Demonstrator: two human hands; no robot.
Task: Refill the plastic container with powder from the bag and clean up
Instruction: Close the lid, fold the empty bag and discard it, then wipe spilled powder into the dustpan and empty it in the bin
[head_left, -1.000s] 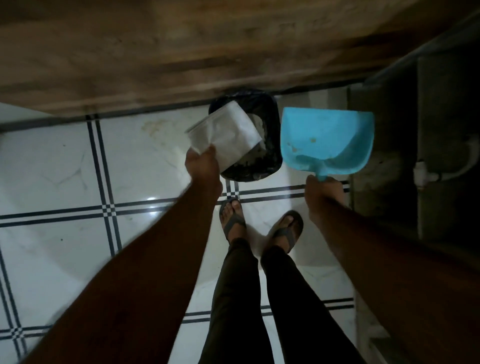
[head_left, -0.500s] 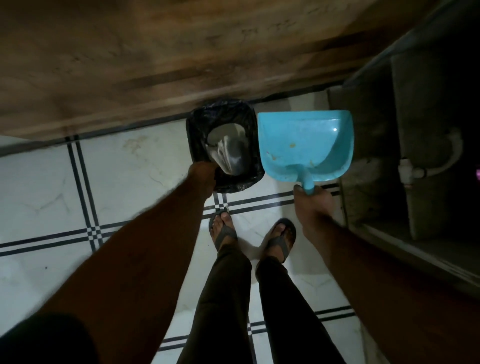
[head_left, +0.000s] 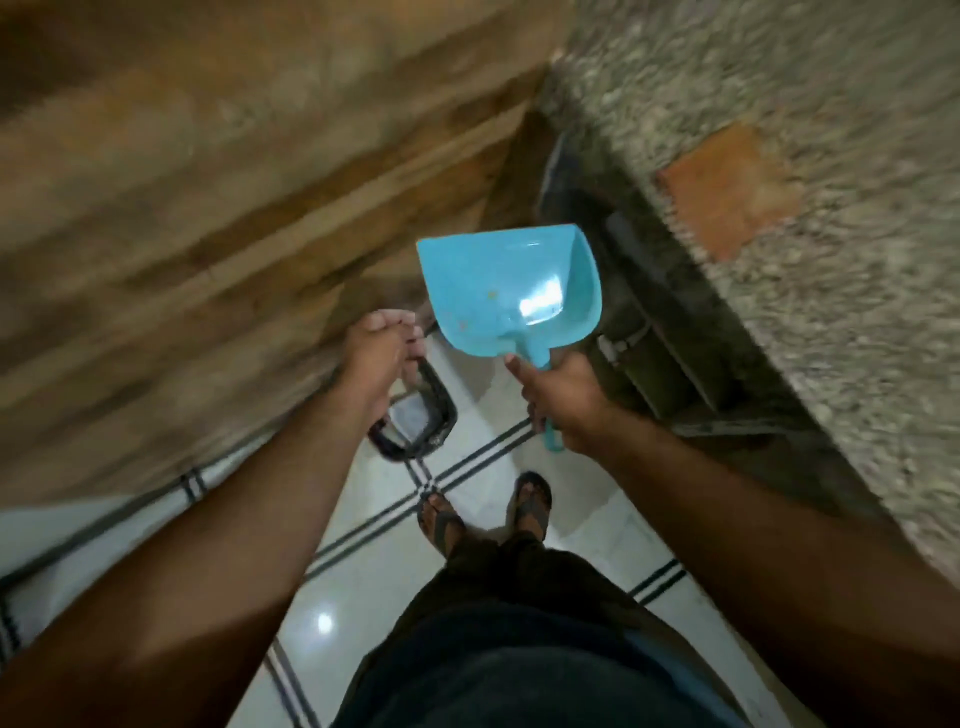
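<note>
My right hand (head_left: 558, 397) grips the handle of a blue plastic dustpan (head_left: 506, 288), held level in the air with only a few specks in it. My left hand (head_left: 379, 358) hangs above a small black-lined trash bin (head_left: 436, 415) on the floor, fingers loosely together and holding nothing. Something pale lies inside the bin. The bin stands below and to the left of the dustpan. No container or powder bag is in sight.
A brown wooden cabinet front (head_left: 208, 208) runs along the left and top. A speckled granite counter (head_left: 779, 156) with an orange patch (head_left: 727, 189) fills the upper right, dark shelving beneath it. My sandalled feet (head_left: 483, 514) stand on white tiles with dark lines (head_left: 363, 519).
The white paper left my left hand and went into the bin. Both hands have risen, the dustpan lifted away from the bin, and my head has tilted up toward the counter.
</note>
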